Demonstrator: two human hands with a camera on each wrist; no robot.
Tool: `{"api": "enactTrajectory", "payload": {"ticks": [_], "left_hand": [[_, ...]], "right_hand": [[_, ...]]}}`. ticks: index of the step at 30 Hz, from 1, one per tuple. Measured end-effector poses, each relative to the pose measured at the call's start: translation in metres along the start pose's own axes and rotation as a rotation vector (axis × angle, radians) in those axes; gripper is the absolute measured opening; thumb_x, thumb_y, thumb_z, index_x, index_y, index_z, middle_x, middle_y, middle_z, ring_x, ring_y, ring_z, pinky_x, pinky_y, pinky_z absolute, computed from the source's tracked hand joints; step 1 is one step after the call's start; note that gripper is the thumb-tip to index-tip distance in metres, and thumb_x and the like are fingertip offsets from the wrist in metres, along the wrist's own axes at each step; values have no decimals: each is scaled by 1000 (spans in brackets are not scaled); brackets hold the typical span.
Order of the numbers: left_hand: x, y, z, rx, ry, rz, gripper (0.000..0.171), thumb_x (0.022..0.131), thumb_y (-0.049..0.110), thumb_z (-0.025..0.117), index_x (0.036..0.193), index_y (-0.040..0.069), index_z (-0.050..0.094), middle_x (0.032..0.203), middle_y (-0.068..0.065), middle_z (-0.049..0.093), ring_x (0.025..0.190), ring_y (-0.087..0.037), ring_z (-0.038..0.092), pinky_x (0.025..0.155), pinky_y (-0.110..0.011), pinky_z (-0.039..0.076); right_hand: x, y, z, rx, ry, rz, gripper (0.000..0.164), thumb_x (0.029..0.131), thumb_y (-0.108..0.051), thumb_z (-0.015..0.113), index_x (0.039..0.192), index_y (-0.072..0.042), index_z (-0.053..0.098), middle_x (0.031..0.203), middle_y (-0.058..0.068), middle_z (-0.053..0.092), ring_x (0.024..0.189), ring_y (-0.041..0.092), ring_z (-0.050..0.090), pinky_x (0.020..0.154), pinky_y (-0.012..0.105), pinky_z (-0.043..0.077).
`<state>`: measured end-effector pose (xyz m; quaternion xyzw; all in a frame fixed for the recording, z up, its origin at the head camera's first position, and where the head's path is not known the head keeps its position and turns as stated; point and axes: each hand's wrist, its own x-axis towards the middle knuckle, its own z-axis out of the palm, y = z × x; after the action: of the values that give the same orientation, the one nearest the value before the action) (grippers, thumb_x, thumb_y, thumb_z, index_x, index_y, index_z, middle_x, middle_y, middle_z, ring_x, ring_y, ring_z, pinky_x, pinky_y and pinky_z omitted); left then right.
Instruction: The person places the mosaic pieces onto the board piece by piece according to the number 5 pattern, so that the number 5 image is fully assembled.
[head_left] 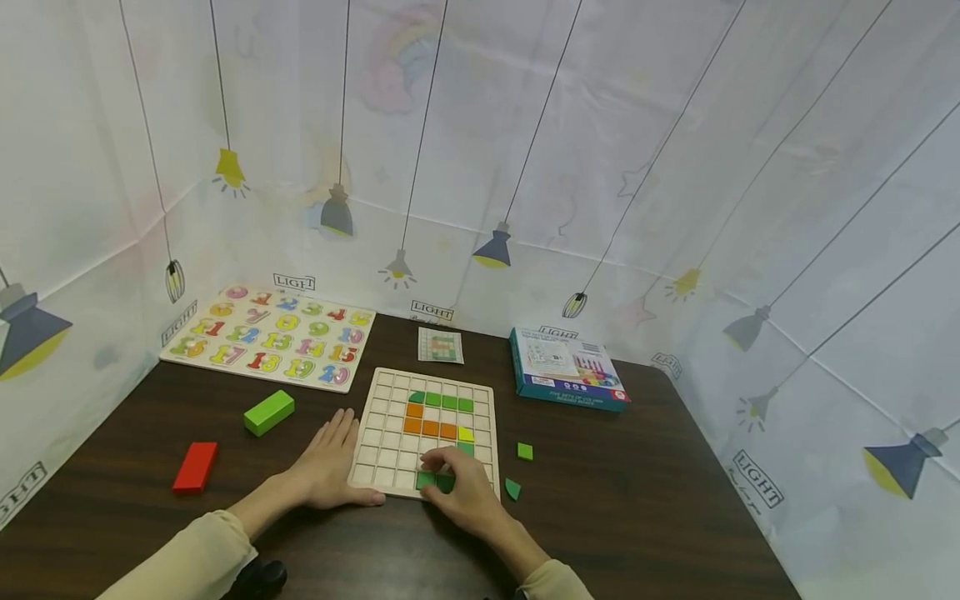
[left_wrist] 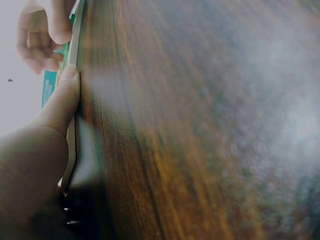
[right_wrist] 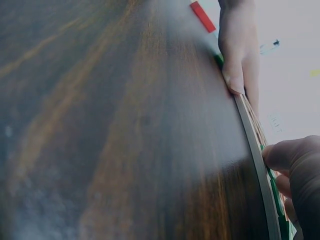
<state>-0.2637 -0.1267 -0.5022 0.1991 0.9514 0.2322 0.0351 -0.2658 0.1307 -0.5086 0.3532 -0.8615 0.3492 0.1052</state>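
Note:
A pale wooden grid board [head_left: 386, 442] lies on the table with colored tiles in its cells. Green tiles [head_left: 450, 402] line an upper row, orange tiles [head_left: 431, 428] form an L below, and a yellow tile [head_left: 466, 434] ends that row. My left hand [head_left: 330, 462] rests flat at the board's lower left corner, its thumb [left_wrist: 67, 95] against the near edge. Over the bottom row, my right hand [head_left: 468, 492] curls with thumb and index finger at a green square tile [head_left: 425, 480]. Its palm side hides part of the neighboring dark green tile [head_left: 446, 482].
Right of the board lie a loose green square [head_left: 525, 451] and a green quarter-round piece [head_left: 512, 489]. At left are a green block [head_left: 269, 413] and red block [head_left: 195, 467]. Behind stand a number puzzle [head_left: 255, 367], a pattern card [head_left: 440, 346] and a blue box [head_left: 570, 392].

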Motion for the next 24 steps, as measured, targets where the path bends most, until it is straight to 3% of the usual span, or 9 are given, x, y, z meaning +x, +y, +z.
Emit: {"api": "enactTrajectory", "payload": {"ticks": [12, 19, 24], "left_hand": [[1, -1, 3, -18, 6, 1, 126, 69, 73, 64, 141, -18, 18, 148, -37, 10, 138, -48, 6, 108, -58, 12], [1, -1, 4, -8, 2, 0, 127, 68, 75, 63, 142, -17, 17, 148, -36, 9, 138, -47, 6, 109, -57, 12], [1, 1, 2, 6, 3, -9, 125, 69, 72, 65, 142, -17, 18, 149, -35, 11, 138, -47, 6, 109, -56, 13]], "right_hand": [[-6, 6, -6, -18, 31, -26, 35, 77, -8, 77, 109, -9, 62, 97, -3, 64, 87, 10, 59, 74, 25, 50], [-17, 18, -26, -37, 113, -41, 33, 76, -3, 77, 106, -5, 63, 96, 1, 65, 89, 14, 61, 75, 33, 51], [-26, 28, -41, -42, 146, -1, 34, 74, -2, 78, 105, -4, 64, 95, 1, 66, 87, 15, 62, 74, 35, 52]]}}
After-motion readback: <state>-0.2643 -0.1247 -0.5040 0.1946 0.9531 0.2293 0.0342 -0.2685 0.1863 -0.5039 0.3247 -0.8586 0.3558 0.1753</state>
